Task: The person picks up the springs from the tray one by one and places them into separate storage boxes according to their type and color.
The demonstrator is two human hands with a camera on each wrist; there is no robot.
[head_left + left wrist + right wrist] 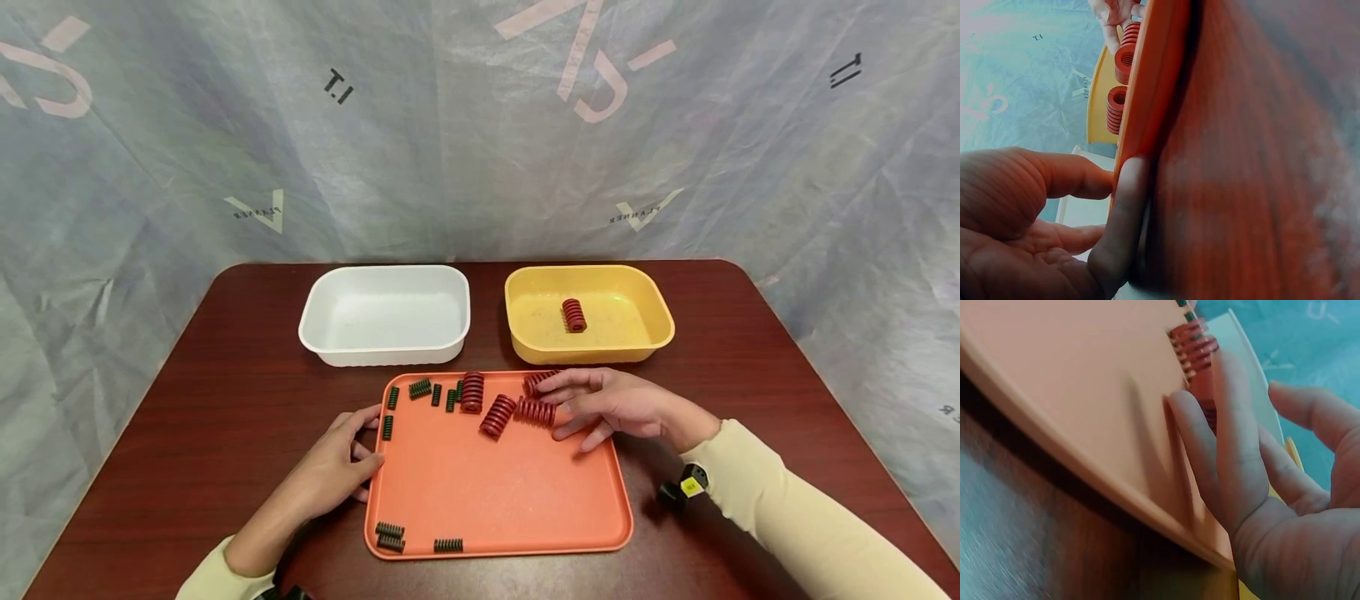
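An orange tray lies on the table with red and dark green coil springs on it. My left hand holds the tray's left edge, its thumb on the rim and a finger beneath it. Over the tray's upper right, my right hand has its fingers spread beside a red spring. Another red spring is partly hidden behind those fingers. Two more red springs stand farther left, one leaning and one near the back rim.
Behind the tray are a white bin and a yellow bin, the latter with one red spring inside. Small green springs line the tray's back left; several others lie along its left side and front edge.
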